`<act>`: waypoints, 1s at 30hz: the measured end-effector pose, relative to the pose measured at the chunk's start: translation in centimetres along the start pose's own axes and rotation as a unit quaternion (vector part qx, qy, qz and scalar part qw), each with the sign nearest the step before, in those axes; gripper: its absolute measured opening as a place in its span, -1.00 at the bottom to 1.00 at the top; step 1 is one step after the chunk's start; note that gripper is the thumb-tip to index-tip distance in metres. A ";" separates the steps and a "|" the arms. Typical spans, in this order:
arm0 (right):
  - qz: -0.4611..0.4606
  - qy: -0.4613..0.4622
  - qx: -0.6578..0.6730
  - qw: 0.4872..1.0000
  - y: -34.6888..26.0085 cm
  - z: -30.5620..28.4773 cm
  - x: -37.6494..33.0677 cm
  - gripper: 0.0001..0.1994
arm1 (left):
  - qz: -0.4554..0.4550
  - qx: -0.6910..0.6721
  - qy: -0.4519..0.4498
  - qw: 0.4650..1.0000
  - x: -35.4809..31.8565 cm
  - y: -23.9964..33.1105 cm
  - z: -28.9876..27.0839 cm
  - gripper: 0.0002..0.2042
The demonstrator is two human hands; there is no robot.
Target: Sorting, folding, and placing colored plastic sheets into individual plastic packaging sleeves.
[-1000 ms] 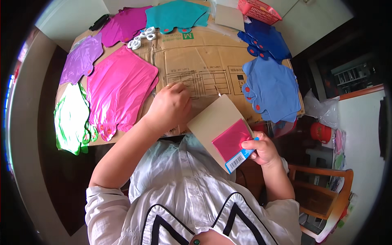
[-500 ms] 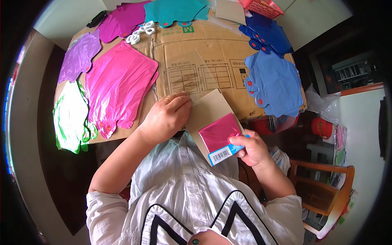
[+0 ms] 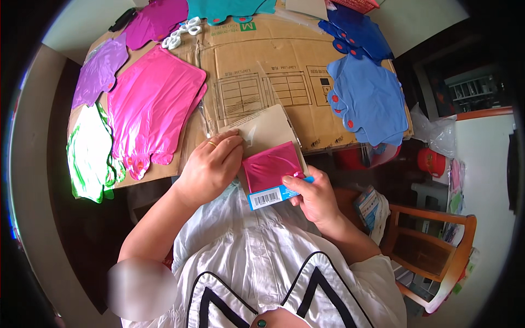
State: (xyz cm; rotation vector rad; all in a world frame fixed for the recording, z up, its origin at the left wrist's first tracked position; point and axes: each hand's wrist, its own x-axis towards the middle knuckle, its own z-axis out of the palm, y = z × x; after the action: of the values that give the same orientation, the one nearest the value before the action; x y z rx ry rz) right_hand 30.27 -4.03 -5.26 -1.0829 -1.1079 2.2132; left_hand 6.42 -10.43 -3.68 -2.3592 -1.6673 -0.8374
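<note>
One pale card, one folded pink packet and one blue label strip are together between two hands. The right hand is clamped on the packet and card at their near right corner, thumb on top, fingers beneath. The left hand, fingers bent and palm down, is at the card's left edge; whether it grips anything cannot be told. Both forearms angle inward. Beyond the hands, seven groups of flat colored shapes ring a cardboard sheet.
</note>
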 end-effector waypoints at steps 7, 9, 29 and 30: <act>0.009 -0.007 -0.018 1.000 -0.2 0.9 0.6 -0.82 | -0.027 -0.018 -0.022 0.999 -0.7 0.7 -1.7 -0.83; 0.016 -0.008 -0.032 0.999 -0.1 1.1 0.8 -0.81 | -0.030 0.001 -0.051 0.998 -0.7 1.1 -1.9 -0.84; 0.012 0.003 -0.014 1.000 0.8 2.2 1.4 -0.77 | -0.089 0.026 0.015 0.996 2.0 1.4 0.2 -0.85; 0.011 0.004 -0.012 1.000 0.8 2.3 1.3 -0.77 | -0.088 0.028 0.012 0.996 1.8 1.4 0.3 -0.84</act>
State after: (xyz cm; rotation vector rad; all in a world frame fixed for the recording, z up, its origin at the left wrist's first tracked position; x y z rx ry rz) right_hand 27.61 -4.73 -5.68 -1.1181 -1.1269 2.2169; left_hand 8.17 -9.32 -2.69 -2.1804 -1.8843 -0.8315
